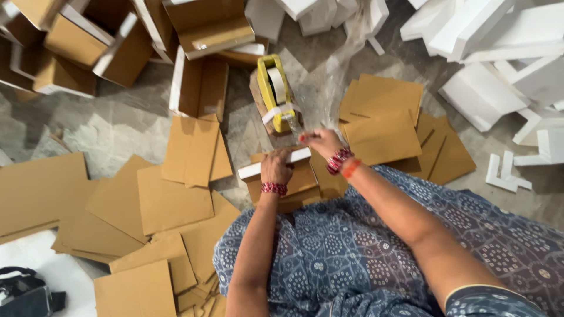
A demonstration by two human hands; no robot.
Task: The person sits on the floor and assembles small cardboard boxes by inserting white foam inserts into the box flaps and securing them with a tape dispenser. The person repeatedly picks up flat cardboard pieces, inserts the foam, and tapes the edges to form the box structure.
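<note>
Two hands at frame centre: your left hand presses the small carton steady; your right hand pinches tape from the yellow dispenser.

the small box and loose flat sheets are matt brown cardboard, the tape dispenser is glossy yellow plastic with clear shiny tape, the blocks look like white foam, and the floor is rough grey stone.
</note>
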